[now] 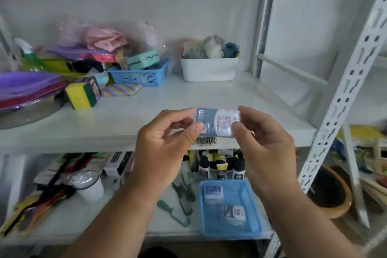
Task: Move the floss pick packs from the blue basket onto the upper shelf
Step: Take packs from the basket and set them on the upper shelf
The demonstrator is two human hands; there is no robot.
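- White metal shelving with slotted uprights fills the view against a pale wall; the upper shelf is a white board, bare in its middle and front right.
- Both hands hold one flat blue-and-white plastic floss pick pack level, just above the front edge of that shelf.
- The left hand pinches the pack's left end between thumb and fingers; the right hand is clamped on its right end the same way.
- Lower down, the shallow translucent blue plastic basket sits at the front of the lower shelf, with two more small packs lying in it, well apart from the held one.
- To set this pack down well, I would carry it forward over the bare patch, lay it flat, and let go only once it rests fully on the board, clear of the edge.
- Leaving room beside it for the other two seems wise.
- Clutter sits at the back left: a yellow-and-green sponge, a blue perforated crate, and a white tub of soft items further right.
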